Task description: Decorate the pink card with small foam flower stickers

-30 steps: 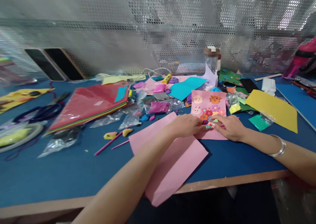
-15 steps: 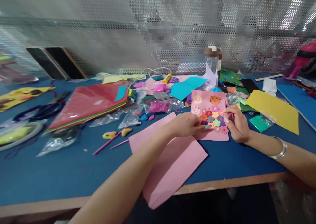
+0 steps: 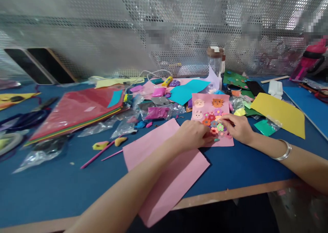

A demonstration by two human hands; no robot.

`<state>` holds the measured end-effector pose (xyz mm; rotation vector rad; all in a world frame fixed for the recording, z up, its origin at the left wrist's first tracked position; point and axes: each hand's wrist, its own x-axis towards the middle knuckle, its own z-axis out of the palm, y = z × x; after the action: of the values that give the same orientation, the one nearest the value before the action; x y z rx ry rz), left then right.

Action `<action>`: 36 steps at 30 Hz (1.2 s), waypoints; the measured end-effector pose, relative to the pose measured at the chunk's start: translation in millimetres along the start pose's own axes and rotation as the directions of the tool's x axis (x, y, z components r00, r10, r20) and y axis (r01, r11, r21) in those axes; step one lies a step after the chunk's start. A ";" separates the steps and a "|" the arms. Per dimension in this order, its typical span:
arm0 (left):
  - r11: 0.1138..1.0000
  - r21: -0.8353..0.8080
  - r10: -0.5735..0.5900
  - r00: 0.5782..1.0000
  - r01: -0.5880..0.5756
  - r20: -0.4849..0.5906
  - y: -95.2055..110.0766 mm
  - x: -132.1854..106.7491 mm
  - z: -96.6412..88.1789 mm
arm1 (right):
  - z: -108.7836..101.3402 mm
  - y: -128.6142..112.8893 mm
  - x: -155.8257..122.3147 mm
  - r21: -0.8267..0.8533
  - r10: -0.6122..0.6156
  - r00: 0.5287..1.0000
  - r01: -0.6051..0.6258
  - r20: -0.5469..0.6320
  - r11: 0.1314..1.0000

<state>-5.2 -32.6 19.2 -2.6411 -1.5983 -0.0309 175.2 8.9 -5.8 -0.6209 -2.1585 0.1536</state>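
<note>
A small pink card [image 3: 222, 99] lies on the blue table [image 3: 64, 192], with animal-face stickers at its top and a cluster of coloured flower stickers [image 3: 214, 121] lower down. My left hand [image 3: 192, 135] rests with curled fingers on the card's lower left part, pressing it down. My right hand [image 3: 237, 127] lies at the card's right side, its fingertips pinched together over the flowers; what they pinch is too small to make out. A silver bangle [image 3: 283, 150] circles my right wrist. A larger folded pink sheet [image 3: 166, 173] lies under my left forearm.
A bagged stack of coloured sheets [image 3: 77, 111] lies to the left, with a cyan sheet [image 3: 187, 91], a yellow sheet [image 3: 279, 115] and a lidded clear jar [image 3: 214, 60] behind. Small plastic bags, pink sticks [image 3: 98, 152] and scissors [image 3: 38, 106] are scattered around. A perforated screen backs the table.
My right hand lifted off the card in a pinch, then came back down onto the flower stickers. My left hand stayed on the card. The view shifted slightly.
</note>
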 end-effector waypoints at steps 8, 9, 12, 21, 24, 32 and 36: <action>0.991 -0.010 0.122 0.946 -0.131 -0.299 6.6 1.2 7.7 | -2.4 -2.6 -1.3 0.070 0.081 0.992 -0.075 -0.094 0.995; 0.988 0.004 0.147 0.937 -0.153 -0.317 7.4 0.9 8.9 | -2.7 -2.4 -0.7 0.086 0.127 0.987 -0.119 -0.095 0.989; 0.973 0.069 0.232 0.932 -0.221 -0.279 9.5 0.7 11.4 | -0.7 2.4 1.8 0.187 0.312 0.950 -0.302 -0.022 0.935; 0.960 0.084 0.280 0.941 -0.268 -0.189 11.7 0.4 8.3 | 5.0 19.2 9.2 0.526 0.592 0.780 -0.598 0.205 0.605; 0.954 0.058 0.299 0.940 -0.294 -0.163 11.9 -1.5 4.9 | 3.5 18.6 10.3 0.511 0.586 0.780 -0.603 0.219 0.612; 0.971 -0.048 0.222 0.954 -0.236 -0.203 9.2 1.5 7.0 | 3.1 21.3 12.1 0.457 0.521 0.791 -0.611 0.321 0.647; 0.970 -0.033 0.231 0.952 -0.243 -0.201 8.2 0.2 6.2 | 2.8 21.8 9.8 0.422 0.477 0.819 -0.573 0.318 0.702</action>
<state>2.0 -35.9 12.7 -2.7525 -1.2312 -0.3209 176.3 32.9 -7.5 -0.9245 -1.9242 1.0994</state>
